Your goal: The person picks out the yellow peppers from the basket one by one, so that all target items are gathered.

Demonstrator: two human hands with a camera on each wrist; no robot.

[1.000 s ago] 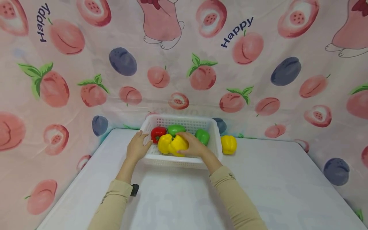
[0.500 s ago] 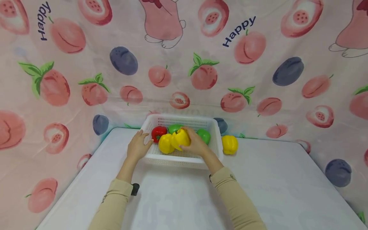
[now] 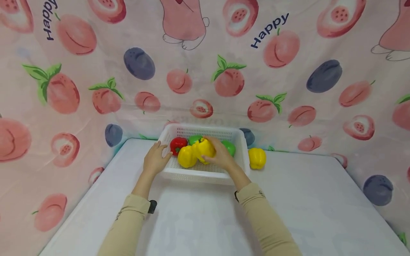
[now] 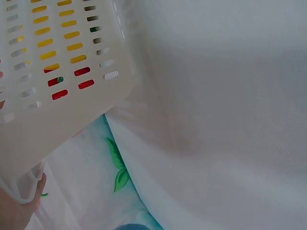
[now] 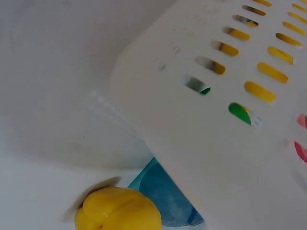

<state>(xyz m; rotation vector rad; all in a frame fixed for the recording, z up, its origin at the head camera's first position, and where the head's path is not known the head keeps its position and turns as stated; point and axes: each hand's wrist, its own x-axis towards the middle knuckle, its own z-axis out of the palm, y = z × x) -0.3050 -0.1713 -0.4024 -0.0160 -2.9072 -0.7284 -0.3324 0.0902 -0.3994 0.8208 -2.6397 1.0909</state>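
A white perforated plastic basket (image 3: 198,174) sits near the back of the table. My right hand (image 3: 221,154) grips a yellow bell pepper (image 3: 205,149) inside it, thumb in front and fingers behind. Beside that lies another yellow bell pepper (image 3: 187,157). A red bell pepper (image 3: 178,145) rests at the left, a green pepper (image 3: 194,139) behind, and a second green pepper (image 3: 229,147) at the right, partly hidden by my hand. My left hand (image 3: 155,160) holds the basket's left rim. The left wrist view shows part of that hand (image 4: 17,211) at the rim; the right wrist view shows no hand.
One yellow bell pepper (image 3: 257,158) stands on the white table (image 3: 198,213) just right of the basket; it also shows in the right wrist view. A fruit-printed cloth (image 3: 198,81) hangs behind and at the sides of the table.
My right hand has lifted and tilted the yellow bell pepper slightly, away from the other yellow one at first, then close beside it. My left hand has stayed at the rim.
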